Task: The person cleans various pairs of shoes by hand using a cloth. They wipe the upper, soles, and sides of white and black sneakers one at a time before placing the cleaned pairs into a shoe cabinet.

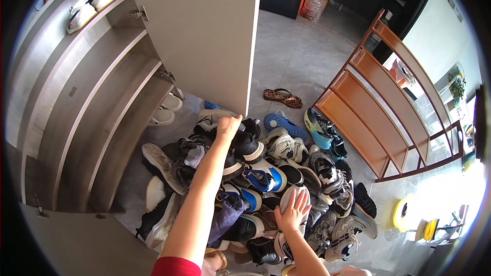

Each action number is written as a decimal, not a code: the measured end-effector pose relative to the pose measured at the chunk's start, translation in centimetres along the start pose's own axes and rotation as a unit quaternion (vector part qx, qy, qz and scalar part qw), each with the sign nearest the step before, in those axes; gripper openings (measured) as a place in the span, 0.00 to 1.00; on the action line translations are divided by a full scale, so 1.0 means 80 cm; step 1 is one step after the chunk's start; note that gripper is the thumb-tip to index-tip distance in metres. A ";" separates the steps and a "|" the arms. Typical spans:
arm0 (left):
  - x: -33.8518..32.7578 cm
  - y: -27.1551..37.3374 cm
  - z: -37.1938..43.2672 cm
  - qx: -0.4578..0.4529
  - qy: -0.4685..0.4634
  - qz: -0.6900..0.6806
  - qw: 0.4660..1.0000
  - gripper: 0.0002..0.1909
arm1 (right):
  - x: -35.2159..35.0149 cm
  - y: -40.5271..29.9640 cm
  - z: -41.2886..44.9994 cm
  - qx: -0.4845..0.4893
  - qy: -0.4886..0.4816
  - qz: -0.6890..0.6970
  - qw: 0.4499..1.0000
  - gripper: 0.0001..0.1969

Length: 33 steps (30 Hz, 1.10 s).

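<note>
A large pile of mixed shoes (284,142) covers the floor before me. My left hand (229,125) is closed at the lower edge of the open grey cabinet door (195,34), above the black shoes; whether it grips the door or a shoe cannot be told. Fingers spread, my right hand (292,211) lies on the sole of a pale shoe (287,199). Blue-and-white sneakers (270,176) lie between my arms, with a purple cloth (226,218) near my left forearm. White sneakers (81,13) stand on an upper shelf of the cabinet (103,96).
A brown shoe rack (368,111) stands at the right. A leopard-print flip-flop (283,98) lies on the grey tile floor beyond the pile. White slippers (163,117) sit by the cabinet's base. Yellow round objects (401,212) are at the far right, and a bin (314,5) stands at the back.
</note>
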State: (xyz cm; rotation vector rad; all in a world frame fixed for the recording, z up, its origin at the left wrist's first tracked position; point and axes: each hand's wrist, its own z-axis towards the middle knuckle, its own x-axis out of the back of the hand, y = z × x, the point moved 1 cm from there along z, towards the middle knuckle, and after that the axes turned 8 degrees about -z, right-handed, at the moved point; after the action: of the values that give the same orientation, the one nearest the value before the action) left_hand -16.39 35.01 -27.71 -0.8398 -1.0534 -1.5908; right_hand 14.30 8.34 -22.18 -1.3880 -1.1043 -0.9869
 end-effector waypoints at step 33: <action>0.450 0.255 -0.241 0.145 -0.026 -0.685 0.713 0.14 | 0.190 0.053 -0.158 0.367 0.000 0.303 0.879 0.56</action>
State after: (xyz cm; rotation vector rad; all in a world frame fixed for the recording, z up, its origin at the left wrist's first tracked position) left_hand -5.97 1.89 1.96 0.3469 -2.1405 -2.4167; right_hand 22.08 -2.78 -7.14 -0.9788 -0.8185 -0.0720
